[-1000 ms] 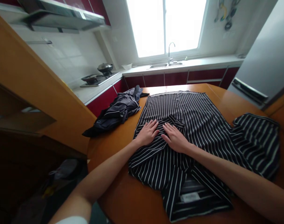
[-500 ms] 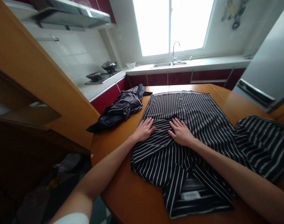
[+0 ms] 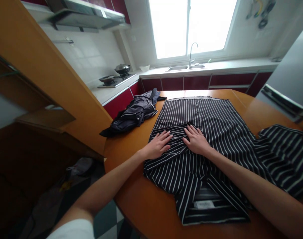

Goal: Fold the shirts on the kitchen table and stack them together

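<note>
With fingers spread, the left hand (image 3: 156, 146) presses the striped shirt (image 3: 218, 129); the right hand (image 3: 196, 140), also open, does likewise.

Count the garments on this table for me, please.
2: a striped shirt spread out in the middle, and a crumpled dark garment to its left; the dark folds may hide another.

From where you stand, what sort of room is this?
Most likely a home kitchen: a sink with a tap under the window, pans on a stove, and a range hood above.
</note>
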`<act>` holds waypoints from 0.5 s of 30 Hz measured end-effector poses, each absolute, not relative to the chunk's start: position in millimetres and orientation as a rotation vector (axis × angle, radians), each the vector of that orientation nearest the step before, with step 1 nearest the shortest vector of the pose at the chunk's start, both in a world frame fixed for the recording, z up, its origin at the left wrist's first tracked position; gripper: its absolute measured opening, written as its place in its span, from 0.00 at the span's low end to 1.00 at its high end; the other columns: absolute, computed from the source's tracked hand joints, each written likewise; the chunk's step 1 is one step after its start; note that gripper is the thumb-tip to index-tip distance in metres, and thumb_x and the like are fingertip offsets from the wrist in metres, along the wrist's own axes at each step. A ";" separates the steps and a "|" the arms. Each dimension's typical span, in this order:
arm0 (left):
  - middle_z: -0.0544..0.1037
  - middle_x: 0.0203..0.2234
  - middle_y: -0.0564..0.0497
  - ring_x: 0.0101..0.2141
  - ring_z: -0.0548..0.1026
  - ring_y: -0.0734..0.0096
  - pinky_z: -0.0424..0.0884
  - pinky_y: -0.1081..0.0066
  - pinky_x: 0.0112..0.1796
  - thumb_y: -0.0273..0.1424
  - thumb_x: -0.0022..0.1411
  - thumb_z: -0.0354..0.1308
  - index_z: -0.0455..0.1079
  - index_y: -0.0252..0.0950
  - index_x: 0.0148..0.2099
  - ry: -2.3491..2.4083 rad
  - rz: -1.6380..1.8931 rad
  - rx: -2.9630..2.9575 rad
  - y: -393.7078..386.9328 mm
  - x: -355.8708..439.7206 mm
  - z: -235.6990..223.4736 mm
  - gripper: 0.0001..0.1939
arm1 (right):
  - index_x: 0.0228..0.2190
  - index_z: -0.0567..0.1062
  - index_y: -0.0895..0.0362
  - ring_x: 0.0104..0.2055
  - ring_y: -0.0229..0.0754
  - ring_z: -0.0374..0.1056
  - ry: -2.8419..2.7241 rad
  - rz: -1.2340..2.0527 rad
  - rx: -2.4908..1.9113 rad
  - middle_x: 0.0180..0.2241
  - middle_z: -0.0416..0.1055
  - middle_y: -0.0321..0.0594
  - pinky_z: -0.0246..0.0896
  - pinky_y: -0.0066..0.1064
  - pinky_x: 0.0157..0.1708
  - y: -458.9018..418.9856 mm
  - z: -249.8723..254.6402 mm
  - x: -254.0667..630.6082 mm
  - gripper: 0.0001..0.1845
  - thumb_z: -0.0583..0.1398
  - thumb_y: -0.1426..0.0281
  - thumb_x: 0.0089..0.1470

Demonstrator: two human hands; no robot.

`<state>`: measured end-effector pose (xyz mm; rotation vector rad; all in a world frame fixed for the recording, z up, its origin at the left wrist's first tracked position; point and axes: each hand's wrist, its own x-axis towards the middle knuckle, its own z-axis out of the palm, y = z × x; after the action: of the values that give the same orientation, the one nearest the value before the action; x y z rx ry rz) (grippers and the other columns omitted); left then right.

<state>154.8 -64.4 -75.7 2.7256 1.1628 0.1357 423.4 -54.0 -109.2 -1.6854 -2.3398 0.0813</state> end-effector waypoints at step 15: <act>0.44 0.72 0.55 0.71 0.40 0.59 0.36 0.54 0.69 0.44 0.74 0.48 0.38 0.53 0.75 0.989 -0.112 2.756 -154.8 95.1 -59.4 0.33 | 0.67 0.61 0.60 0.74 0.51 0.39 -2.281 0.129 -1.651 0.71 0.48 0.48 0.32 0.48 0.70 -51.7 -116.3 424.1 0.36 0.47 0.54 0.64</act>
<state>95.1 -154.8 -59.4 2.7564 0.9891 -0.1120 424.1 -51.7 -116.3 -1.6514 -2.2806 0.1292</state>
